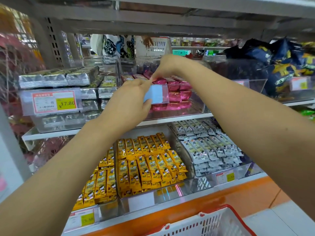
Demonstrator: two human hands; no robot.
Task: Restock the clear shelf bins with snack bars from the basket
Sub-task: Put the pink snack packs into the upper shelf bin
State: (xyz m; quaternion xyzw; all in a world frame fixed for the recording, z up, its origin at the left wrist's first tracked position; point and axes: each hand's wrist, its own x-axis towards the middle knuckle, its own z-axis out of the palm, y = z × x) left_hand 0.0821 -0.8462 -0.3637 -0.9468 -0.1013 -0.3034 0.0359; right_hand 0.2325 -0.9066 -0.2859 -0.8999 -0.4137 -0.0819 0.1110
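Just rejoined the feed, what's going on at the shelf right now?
Both hands are at the middle clear bin of pink bars. The left hand holds the pale blue tag on its front; the right hand pinches just above, on tag or bar, unclear. The basket sits below.

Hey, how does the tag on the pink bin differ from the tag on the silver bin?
The silver bin's tag is printed, red-bordered with a yellow price box; the pink bin's tag shows a blank pale face. The left hand grips the pink bin's tag, while nothing touches the silver bin's tag. Both sit at their bins' fronts on the same shelf.
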